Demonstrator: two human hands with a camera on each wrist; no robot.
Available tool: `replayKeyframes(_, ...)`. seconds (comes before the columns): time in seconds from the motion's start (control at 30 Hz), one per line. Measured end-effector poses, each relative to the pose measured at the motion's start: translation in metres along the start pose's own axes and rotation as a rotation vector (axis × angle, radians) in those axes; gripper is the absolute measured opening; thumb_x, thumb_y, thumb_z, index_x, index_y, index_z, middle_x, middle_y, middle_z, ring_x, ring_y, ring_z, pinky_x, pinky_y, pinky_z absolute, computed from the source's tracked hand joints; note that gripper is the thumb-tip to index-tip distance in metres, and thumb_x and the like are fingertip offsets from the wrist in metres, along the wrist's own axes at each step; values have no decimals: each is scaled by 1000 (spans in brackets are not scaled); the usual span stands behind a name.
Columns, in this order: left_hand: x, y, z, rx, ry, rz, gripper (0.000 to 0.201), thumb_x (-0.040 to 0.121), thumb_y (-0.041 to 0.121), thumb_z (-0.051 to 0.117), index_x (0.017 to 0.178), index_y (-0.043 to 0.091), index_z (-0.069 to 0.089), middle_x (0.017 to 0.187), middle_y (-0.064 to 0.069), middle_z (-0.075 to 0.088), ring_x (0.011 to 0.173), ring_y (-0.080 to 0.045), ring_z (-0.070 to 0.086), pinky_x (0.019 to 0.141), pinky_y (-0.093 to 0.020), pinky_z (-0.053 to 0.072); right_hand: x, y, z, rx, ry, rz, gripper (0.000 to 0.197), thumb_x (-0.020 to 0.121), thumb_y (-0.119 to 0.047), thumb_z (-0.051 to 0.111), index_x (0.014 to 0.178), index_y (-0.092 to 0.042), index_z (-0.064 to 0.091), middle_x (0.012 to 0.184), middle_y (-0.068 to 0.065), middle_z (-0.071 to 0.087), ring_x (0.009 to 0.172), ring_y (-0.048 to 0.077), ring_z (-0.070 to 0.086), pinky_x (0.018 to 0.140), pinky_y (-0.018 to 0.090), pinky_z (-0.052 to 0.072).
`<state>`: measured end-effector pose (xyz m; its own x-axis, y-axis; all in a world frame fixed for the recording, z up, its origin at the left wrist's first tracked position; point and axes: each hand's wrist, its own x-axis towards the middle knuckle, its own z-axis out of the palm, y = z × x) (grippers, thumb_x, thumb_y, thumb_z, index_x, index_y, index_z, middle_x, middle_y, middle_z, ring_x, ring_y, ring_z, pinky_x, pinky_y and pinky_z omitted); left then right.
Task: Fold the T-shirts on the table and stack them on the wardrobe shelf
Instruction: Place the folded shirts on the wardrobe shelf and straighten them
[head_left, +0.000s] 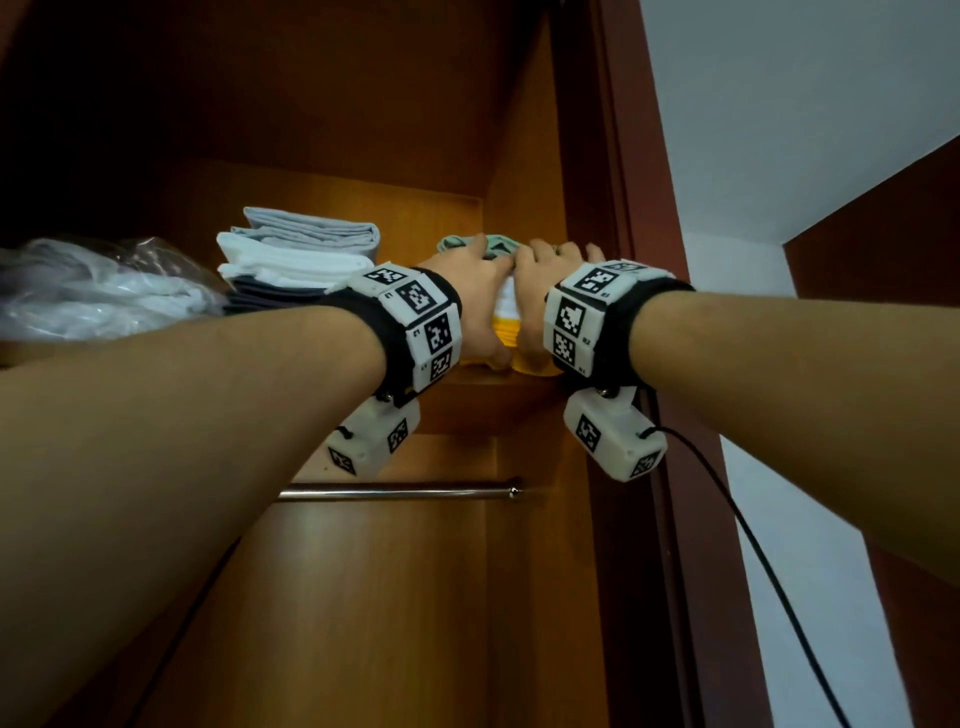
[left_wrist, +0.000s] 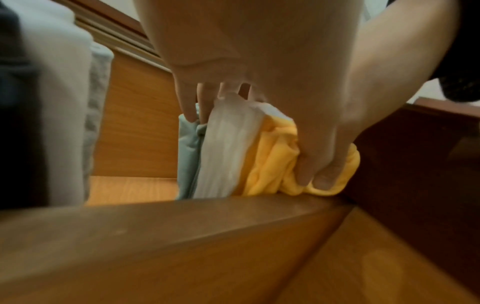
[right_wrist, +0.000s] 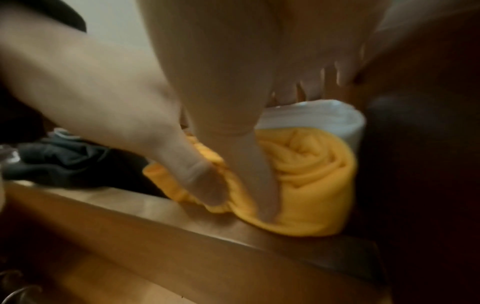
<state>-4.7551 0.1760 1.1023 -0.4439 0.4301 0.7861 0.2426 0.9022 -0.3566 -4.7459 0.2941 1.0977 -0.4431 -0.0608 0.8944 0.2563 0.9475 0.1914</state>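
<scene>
A person's left hand (head_left: 475, 291) and right hand (head_left: 540, 291) are meeting at the centre of the head view, both clamping one stack of folded T-shirts (left_wrist: 233, 152) on the wardrobe shelf (left_wrist: 166, 226). Each hand is gripping with its fingers spread over the top of the stack and its thumb hooked under the front. From the left wrist, three layers are showing: a pale green shirt (left_wrist: 187, 148) on top, a white shirt (left_wrist: 228, 148) in the middle and a yellow shirt (right_wrist: 306, 176) at the bottom.

The stack is sitting at the shelf's front lip, tight against the wardrobe's right side wall (head_left: 524, 171). Its long axis is apparently running from the front edge back into the cupboard, with the rolled fold ends facing the person.

Left of centre in the head view, a taller pile of grey and white clothes (head_left: 301, 254) is standing just beside the stack, and a clear plastic bag (head_left: 98, 286) is lying at the far left. A metal hanging rail (head_left: 400, 491) is crossing below.

The risk looks plain: the yellow layer is bunching under the thumbs, so a shove could unroll it, or the stack could slip off the lip.
</scene>
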Motion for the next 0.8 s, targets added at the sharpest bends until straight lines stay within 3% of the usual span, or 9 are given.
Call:
replayKeyframes(0.1, -3, -6, 5, 27, -27, -30, 123, 64, 69, 73, 155, 28, 2, 162, -11, -2, 143, -35, 26, 111, -46, 35, 0, 3, 12, -38, -29, -59, 125, 59, -47, 83, 152, -14, 7, 159, 15, 3, 146, 35, 8, 115, 57, 14)
replayKeyframes(0.17, -6, -6, 11, 64, -4, -36, 129, 61, 71, 72, 154, 27, -5, 162, -11, -9, 147, -34, 15, 117, -52, 21, -2, 5, 15, -70, -80, -78, 147, 47, -49, 89, 153, -19, -10, 159, 15, -16, 147, 35, -7, 115, 58, 10)
replayKeyframes(0.2, -7, -5, 13, 80, 13, -40, 133, 59, 71, 73, 154, 26, -7, 162, -11, -11, 148, -33, 8, 118, -54, 13, -4, 5, 16, -71, -78, -80, 148, 48, -49, 89, 152, -20, -12, 158, 15, -19, 147, 35, -9, 115, 58, 10)
replayKeyframes(0.33, -8, 1, 21, 109, 65, -68, 135, 58, 60, 80, 154, 21, -7, 161, -13, -14, 149, -34, -2, 117, -61, 7, -12, 2, 14, 30, -16, -101, 101, 86, -31, 68, 154, -14, -4, 159, 17, -13, 147, 37, -6, 117, 51, 14)
replayKeyframes(0.47, -10, 0, 22, 30, 66, -81, 121, 67, 46, 78, 154, 26, -3, 161, -12, -12, 149, -33, -3, 116, -62, 6, -8, -6, 21, -3, 109, -60, 73, 95, -28, 52, 152, -8, 11, 160, 18, -3, 143, 41, 14, 115, 45, 24)
replayKeyframes(0.57, -11, -6, 18, -30, 66, -89, 110, 70, 49, 75, 153, 33, 5, 162, -11, -10, 149, -35, 0, 115, -63, 11, -8, -11, 23, -41, 78, -15, 74, 95, -32, 48, 152, -7, 8, 161, 14, -2, 141, 40, 19, 113, 46, 27)
replayKeyframes(0.67, -13, -9, 15, -70, 63, -86, 94, 73, 40, 71, 149, 36, 17, 161, -13, -6, 145, -40, 11, 111, -61, 26, -9, -11, 24, 18, 61, 27, 76, 95, -33, 45, 153, -7, 3, 161, 12, -5, 141, 42, 19, 115, 47, 22)
replayKeyframes(0.8, -13, -7, 19, -134, 26, -126, 86, 78, 37, 69, 149, 37, 19, 159, -17, 0, 138, -43, 28, 105, -48, 38, -5, -16, 30, 16, 21, 32, 74, 97, -36, 38, 153, -5, -1, 161, 13, -5, 142, 43, 16, 115, 48, 18)
